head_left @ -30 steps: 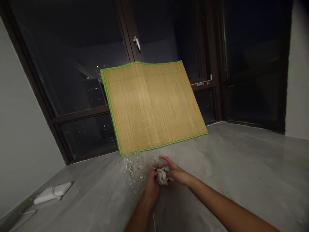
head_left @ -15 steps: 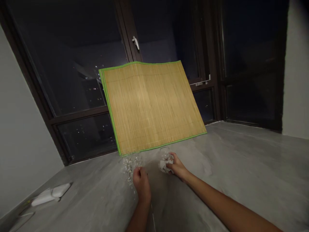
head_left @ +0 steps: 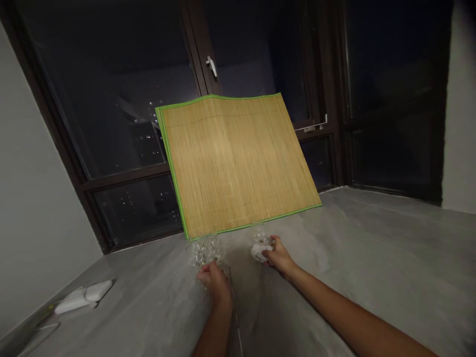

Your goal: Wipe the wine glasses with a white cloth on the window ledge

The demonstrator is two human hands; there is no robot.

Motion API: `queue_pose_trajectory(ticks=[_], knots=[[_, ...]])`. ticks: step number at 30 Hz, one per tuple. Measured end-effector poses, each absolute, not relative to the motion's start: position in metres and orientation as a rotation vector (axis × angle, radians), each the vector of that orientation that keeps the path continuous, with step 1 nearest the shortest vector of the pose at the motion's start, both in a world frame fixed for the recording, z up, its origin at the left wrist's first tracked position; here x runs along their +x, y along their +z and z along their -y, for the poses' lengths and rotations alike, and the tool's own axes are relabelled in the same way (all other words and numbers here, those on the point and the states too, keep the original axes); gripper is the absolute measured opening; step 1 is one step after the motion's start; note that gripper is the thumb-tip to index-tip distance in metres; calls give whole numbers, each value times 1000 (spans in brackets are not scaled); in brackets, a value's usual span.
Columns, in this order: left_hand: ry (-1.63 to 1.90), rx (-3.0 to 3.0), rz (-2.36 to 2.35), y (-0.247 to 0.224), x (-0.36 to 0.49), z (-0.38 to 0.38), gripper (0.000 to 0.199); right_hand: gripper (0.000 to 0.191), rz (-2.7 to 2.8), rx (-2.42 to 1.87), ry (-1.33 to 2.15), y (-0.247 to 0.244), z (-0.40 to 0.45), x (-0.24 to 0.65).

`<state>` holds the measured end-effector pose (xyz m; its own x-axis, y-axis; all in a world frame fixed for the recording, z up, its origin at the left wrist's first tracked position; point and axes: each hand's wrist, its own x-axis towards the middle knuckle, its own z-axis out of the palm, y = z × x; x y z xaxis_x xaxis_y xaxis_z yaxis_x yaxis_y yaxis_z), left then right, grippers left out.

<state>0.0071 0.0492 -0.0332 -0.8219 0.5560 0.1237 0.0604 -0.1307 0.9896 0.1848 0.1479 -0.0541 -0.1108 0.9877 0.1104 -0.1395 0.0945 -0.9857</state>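
1. White flat charger-like block [head_left: 84,296] lies far left on the grey stone-look floor [head_left: 372,258], away from our work.
2. Our left hand [head_left: 212,279], fingers curled round a stem among the cluster of small clear glasses [head_left: 204,249], prob. to steady it; the cluster sits at the mat's foot.
3. Green-edged bamboo mat [head_left: 234,163] leans on the dark window, out of the way.
4. Our right hand [head_left: 277,254], fingers clamped on a crumpled white cloth [head_left: 259,253], touching a lone clear glass [head_left: 257,233], set apart from the cluster.

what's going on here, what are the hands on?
A person works at a grey counter in front of a dark window. The right hand grips a crumpled white cloth, held against a clear glass standing on the counter. The left hand is closed on one of a cluster of clear glasses just to the left. A bamboo mat with green edging leans against the window behind them. A white object lies far left on the counter.
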Motion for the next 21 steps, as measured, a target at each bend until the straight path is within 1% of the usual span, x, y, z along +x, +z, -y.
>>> queue_pose_trajectory(ticks=[3, 6, 9, 15, 18, 21], knots=[[2073, 394, -1757, -29, 10, -49, 36, 60, 1230, -982, 1259, -55, -150, 183], [2077, 348, -1587, -29, 11, -50, 45, 58, 1208, -1012, 1222, -55, -154, 183], [2064, 390, -1490, -31, 10, -52, 44, 58, 1180, -1053, 1173, -54, -158, 185], [2040, 456, -1361, -31, 8, -57, 43, 65, 1127, -1086, 1044, -40, -144, 191], [2018, 507, -1360, -30, 10, -57, 43, 61, 1212, -977, 878, -28, -127, 190], [1996, 660, -1414, -30, 14, -54, 47, 58, 1364, -800, 753, -18, -110, 186]])
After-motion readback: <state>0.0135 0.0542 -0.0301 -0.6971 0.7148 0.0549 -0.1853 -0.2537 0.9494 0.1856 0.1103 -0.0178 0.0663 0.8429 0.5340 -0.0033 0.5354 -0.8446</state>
